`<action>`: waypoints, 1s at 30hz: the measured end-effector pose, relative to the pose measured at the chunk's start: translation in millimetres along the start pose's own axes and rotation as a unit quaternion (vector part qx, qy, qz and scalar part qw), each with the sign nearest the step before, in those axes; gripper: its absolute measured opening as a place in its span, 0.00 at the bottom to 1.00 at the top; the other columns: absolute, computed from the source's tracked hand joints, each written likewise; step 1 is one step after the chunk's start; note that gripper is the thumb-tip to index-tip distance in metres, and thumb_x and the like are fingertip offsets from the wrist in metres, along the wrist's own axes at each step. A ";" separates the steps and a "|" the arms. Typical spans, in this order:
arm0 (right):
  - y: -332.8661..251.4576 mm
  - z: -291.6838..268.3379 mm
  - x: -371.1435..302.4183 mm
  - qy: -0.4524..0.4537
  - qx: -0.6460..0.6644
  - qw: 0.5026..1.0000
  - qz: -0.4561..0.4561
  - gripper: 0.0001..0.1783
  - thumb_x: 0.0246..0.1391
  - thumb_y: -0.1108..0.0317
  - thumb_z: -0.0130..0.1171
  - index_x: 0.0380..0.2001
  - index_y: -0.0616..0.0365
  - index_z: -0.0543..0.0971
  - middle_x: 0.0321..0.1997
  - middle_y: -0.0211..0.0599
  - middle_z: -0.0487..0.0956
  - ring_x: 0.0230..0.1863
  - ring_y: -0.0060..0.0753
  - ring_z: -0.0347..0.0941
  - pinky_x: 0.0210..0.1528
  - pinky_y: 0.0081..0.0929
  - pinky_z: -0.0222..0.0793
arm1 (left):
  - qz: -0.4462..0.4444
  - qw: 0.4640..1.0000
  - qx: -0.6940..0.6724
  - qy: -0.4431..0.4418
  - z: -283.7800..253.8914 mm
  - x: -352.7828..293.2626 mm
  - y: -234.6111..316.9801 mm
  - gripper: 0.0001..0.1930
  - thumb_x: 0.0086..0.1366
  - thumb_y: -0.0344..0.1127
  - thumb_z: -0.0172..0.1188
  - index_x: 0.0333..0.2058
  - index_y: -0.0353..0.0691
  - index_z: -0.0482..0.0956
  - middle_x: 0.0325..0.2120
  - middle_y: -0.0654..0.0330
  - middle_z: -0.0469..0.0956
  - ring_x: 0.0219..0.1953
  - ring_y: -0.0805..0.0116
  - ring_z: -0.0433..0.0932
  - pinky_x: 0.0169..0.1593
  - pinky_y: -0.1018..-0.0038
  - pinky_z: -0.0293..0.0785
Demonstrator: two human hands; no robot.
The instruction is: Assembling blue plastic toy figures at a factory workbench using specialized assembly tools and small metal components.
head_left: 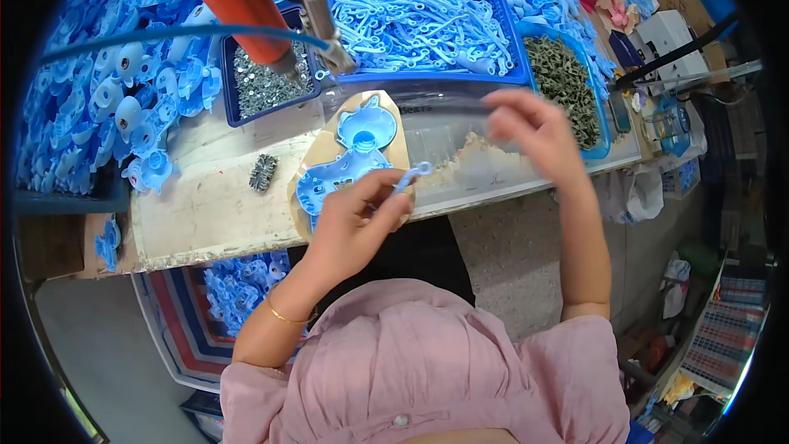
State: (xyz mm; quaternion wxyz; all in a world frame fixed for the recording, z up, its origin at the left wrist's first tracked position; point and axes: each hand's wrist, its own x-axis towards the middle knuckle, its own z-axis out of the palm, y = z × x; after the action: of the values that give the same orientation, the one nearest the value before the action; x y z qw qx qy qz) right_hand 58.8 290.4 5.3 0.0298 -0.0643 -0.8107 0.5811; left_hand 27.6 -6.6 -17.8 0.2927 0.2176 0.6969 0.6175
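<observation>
My left hand (362,218) pinches a small light-blue plastic rod with a ring at its end (415,173). Just beyond it, a hollow light-blue toy shell (325,181) in an animal shape rests in a tan fixture board (390,119), its inside facing up. My left fingers overlap the shell's right edge. Out to the right, my right hand (530,131) is raised over the table near a tray of grey-green parts (559,74). Motion blurs its fingers, and whether they hold anything cannot be made out.
An orange-red power screwdriver (246,8) hangs above the table, with a blue hose. Behind the fixture stand a bin of screws (267,86) and a blue crate of rods (427,74). Blue shells (123,107) pile up at left. A dark clump of parts (263,173) lies beside the fixture.
</observation>
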 end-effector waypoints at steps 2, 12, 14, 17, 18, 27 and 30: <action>30.8 -51.7 11.3 0.185 -0.197 0.962 -0.018 0.12 0.63 0.69 0.60 0.47 0.60 0.83 0.38 0.33 0.84 0.37 0.21 0.79 0.42 0.23 0.75 | -0.025 0.995 -0.094 0.028 -5.8 -3.5 2.0 0.11 0.73 0.31 0.55 0.50 0.35 0.74 0.36 0.61 0.83 0.35 0.79 0.79 0.37 0.81 0.77; 84.6 -135.2 35.9 0.289 -0.539 0.792 -0.006 0.11 0.57 0.59 0.65 0.36 0.55 0.85 0.37 0.44 0.79 0.39 0.48 0.77 0.43 0.40 0.72 | -0.024 0.992 -0.126 0.013 -5.6 -3.5 6.9 0.11 0.74 0.30 0.54 0.52 0.36 0.69 0.37 0.60 0.82 0.30 0.82 0.74 0.36 0.83 0.73; 92.2 -142.2 36.0 0.302 -0.502 0.809 -0.047 0.12 0.57 0.59 0.65 0.37 0.55 0.85 0.36 0.42 0.79 0.37 0.44 0.78 0.41 0.38 0.72 | -0.024 0.992 -0.128 0.007 -6.4 -4.0 2.3 0.11 0.75 0.31 0.52 0.53 0.36 0.69 0.37 0.60 0.82 0.29 0.83 0.73 0.34 0.83 0.72; 88.9 -153.3 33.7 0.316 -0.359 0.878 -0.005 0.13 0.59 0.58 0.65 0.36 0.57 0.84 0.35 0.39 0.82 0.35 0.35 0.80 0.38 0.33 0.73 | -0.031 0.992 -0.126 -0.010 -15.9 -4.7 1.6 0.11 0.76 0.32 0.50 0.52 0.36 0.69 0.35 0.62 0.80 0.27 0.82 0.71 0.33 0.83 0.69; 82.2 -152.3 32.1 0.311 -0.246 0.915 0.080 0.15 0.60 0.56 0.65 0.35 0.59 0.84 0.35 0.38 0.84 0.35 0.32 0.81 0.38 0.30 0.75 | -0.038 0.992 -0.122 -0.023 -18.6 -4.9 1.3 0.11 0.76 0.33 0.49 0.51 0.35 0.69 0.33 0.63 0.79 0.27 0.82 0.69 0.33 0.82 0.67; 8.4 -18.4 14.6 0.020 0.118 0.989 0.081 0.14 0.64 0.68 0.60 0.49 0.63 0.81 0.46 0.38 0.84 0.44 0.28 0.82 0.48 0.24 0.77 | 0.033 0.998 -0.061 -0.001 -7.5 5.1 4.4 0.10 0.77 0.37 0.48 0.45 0.35 0.73 0.27 0.66 0.73 0.29 0.79 0.70 0.35 0.78 0.68; -12.2 34.1 5.9 -0.058 0.110 0.990 0.063 0.15 0.63 0.71 0.61 0.51 0.63 0.80 0.49 0.38 0.83 0.48 0.27 0.81 0.52 0.25 0.75 | 0.042 0.998 -0.034 0.010 -4.6 3.3 1.3 0.11 0.77 0.37 0.49 0.43 0.35 0.73 0.25 0.63 0.76 0.30 0.77 0.74 0.35 0.76 0.70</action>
State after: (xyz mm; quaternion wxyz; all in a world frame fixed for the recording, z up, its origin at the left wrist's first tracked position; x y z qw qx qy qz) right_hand 47.9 255.3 5.7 -0.0471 -0.0782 -0.7367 0.6701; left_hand 22.0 -7.7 -16.7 0.2668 0.2301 0.6686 0.6549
